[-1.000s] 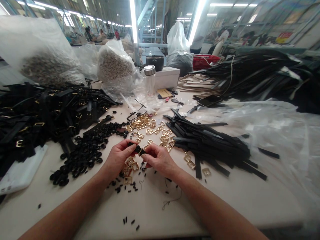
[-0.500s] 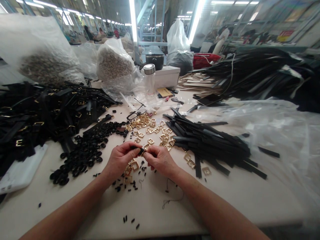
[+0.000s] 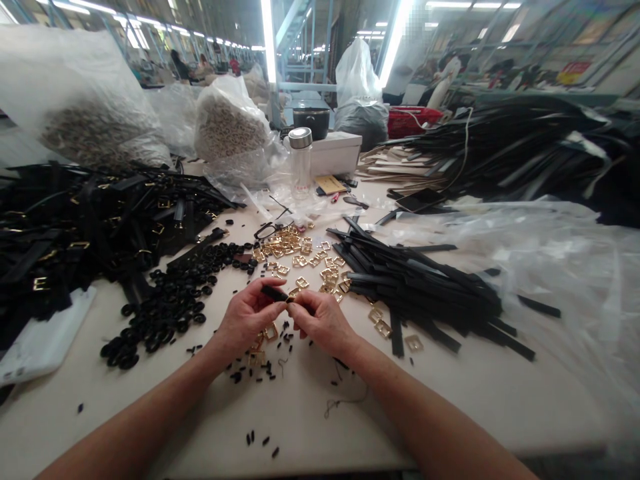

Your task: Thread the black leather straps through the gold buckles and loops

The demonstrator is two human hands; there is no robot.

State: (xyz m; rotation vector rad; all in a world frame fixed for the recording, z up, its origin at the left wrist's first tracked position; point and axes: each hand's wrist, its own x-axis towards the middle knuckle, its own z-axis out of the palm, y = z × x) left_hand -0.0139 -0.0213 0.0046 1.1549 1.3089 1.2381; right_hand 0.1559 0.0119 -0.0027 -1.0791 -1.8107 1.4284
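Note:
Above the table's middle, my left hand (image 3: 253,310) and my right hand (image 3: 323,322) meet, fingertips nearly touching. Both are closed on a black strap (image 3: 274,293); one part shows above my left thumb, and a dark end pokes out below my right wrist. A small gold glint sits between the fingertips, but my fingers hide most of it. Gold buckles (image 3: 287,243) lie loose just beyond and partly beneath my hands. Little black pieces (image 3: 270,373) are scattered under my left hand. Black strips (image 3: 420,280) form a pile to the right.
Black rings (image 3: 170,313) are heaped on the left, by a mound of buckled straps (image 3: 90,227). Behind stand a glass bottle (image 3: 301,163), a white box (image 3: 335,155) and filled plastic bags (image 3: 230,123). Clear plastic sheeting (image 3: 550,247) covers the right side. A thread (image 3: 345,403) lies in front.
The black strap now shows longer and more level above my left thumb, and its gold glint is less visible. A dark end has appeared below my right wrist.

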